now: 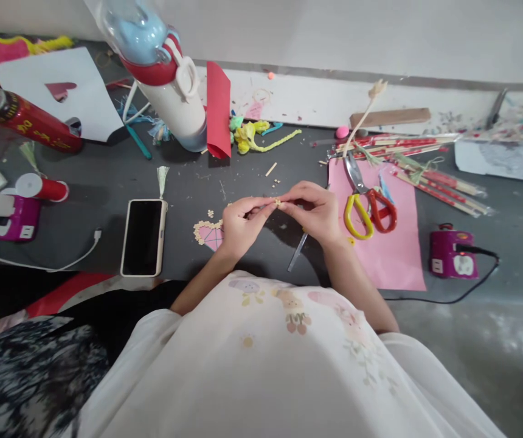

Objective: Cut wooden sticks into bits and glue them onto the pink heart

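Observation:
My left hand (245,226) and my right hand (315,212) meet over the grey table, thumbs and forefingers closed. Between their fingertips they pinch a tiny cream flower-shaped piece (278,202). Partly covered by my left hand lies a pink heart-shaped card (210,235), crossed by thin lines and edged with similar cream pieces. One loose cream cluster (211,213) rests just above it. Beneath my right wrist sits a thin clear strip or tube (298,250). Several cream crumbs (277,181) and a short stick (271,169) are scattered beyond my fingers.
Scissors (357,213) lie on pink paper (396,261) at right, near a purple box (453,255) with a black cable. To the left are a phone (143,237), a tall bottle (170,103), a red can (38,125) and a red thread spool (54,190).

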The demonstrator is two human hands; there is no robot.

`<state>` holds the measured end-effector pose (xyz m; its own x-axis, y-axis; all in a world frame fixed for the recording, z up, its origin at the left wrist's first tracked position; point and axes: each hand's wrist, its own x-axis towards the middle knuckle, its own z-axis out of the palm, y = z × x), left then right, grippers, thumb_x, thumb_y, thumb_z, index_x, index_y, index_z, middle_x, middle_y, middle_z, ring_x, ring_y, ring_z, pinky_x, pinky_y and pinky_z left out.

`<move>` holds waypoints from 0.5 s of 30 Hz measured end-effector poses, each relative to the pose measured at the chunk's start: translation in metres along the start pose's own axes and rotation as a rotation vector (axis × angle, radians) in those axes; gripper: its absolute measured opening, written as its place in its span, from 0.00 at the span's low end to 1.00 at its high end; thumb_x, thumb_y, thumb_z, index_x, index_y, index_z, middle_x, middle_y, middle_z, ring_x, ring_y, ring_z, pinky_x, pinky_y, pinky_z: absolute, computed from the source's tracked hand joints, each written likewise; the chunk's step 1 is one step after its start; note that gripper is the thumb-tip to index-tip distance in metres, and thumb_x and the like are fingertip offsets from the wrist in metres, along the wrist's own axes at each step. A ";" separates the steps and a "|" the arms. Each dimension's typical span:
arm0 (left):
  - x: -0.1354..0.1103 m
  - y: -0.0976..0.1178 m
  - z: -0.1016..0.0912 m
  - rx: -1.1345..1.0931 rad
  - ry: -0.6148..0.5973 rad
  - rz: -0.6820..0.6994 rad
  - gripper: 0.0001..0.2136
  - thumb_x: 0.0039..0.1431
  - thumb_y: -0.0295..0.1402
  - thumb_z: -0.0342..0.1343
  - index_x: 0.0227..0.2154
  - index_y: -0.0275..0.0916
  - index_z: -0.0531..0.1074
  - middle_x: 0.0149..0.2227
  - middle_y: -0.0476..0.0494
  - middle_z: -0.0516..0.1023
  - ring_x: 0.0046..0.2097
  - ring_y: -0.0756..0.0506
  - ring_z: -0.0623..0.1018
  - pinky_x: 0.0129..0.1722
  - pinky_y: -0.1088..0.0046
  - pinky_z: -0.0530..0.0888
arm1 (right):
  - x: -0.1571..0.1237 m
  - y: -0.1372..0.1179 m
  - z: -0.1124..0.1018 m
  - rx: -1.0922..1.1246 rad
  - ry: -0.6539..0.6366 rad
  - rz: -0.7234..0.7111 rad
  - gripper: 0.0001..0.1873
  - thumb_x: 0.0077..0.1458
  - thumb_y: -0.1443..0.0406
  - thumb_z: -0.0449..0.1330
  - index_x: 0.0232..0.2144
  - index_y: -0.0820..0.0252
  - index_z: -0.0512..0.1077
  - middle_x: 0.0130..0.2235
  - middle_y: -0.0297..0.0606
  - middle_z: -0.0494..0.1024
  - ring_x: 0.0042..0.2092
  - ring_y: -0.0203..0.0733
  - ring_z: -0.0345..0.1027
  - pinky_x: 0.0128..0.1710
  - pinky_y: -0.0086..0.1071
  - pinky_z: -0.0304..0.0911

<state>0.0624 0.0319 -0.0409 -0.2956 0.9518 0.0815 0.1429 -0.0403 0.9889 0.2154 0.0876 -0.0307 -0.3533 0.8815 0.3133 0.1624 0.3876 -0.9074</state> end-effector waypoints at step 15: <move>0.002 0.003 -0.001 0.008 -0.037 -0.047 0.08 0.50 0.38 0.63 0.31 0.41 0.81 0.28 0.46 0.81 0.25 0.54 0.70 0.27 0.78 0.68 | -0.003 -0.003 -0.004 0.024 -0.025 0.043 0.05 0.50 0.63 0.67 0.32 0.55 0.79 0.27 0.33 0.74 0.28 0.32 0.63 0.26 0.29 0.58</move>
<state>0.0618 0.0331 -0.0375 -0.2675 0.9631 0.0304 0.1370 0.0068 0.9906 0.2194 0.0849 -0.0279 -0.3691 0.8902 0.2670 0.1561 0.3426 -0.9264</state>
